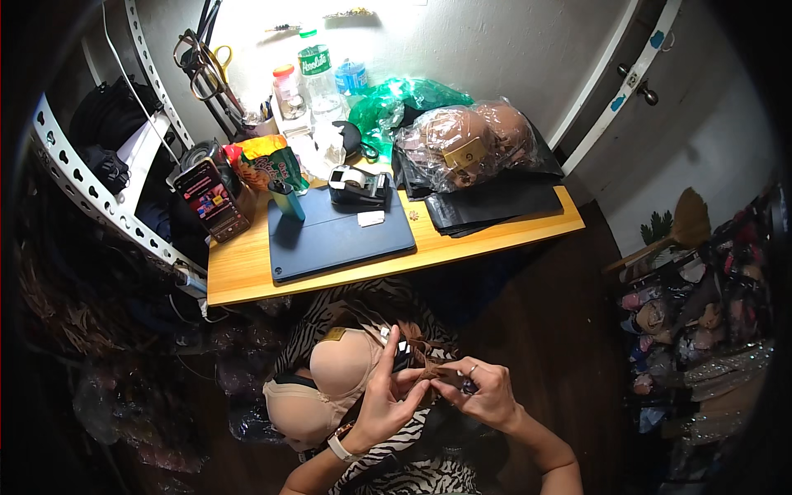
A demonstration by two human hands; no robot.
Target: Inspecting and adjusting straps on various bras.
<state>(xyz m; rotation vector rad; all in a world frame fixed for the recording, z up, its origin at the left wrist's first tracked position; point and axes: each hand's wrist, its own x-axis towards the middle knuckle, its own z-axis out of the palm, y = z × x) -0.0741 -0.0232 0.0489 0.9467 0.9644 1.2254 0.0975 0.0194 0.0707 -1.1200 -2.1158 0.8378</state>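
Observation:
My left hand (388, 396) pinches a small piece of brown fabric (429, 371) between thumb and fingers, its index finger pointing up. From the other side, my right hand (486, 391) grips the same brown piece at its fingertips. A small dark purple item (469, 387) shows within the right hand's curled fingers; what it is cannot be made out. Beside the left hand, a beige padded bra (344, 364) with a gold-coloured tag (333, 334) rests on my lap over zebra-print cloth (396, 442). Small white labels (404, 346) show behind the left fingers, among darker garments.
Ahead is a wooden table (495, 241) with a blue tablet case (340, 241), a tape dispenser (359, 185), a propped phone (211, 201) and plastic-wrapped brown bras (464, 139) on black bags (495, 207). A metal shelf (93, 167) stands left; bagged garments (699, 334) hang right.

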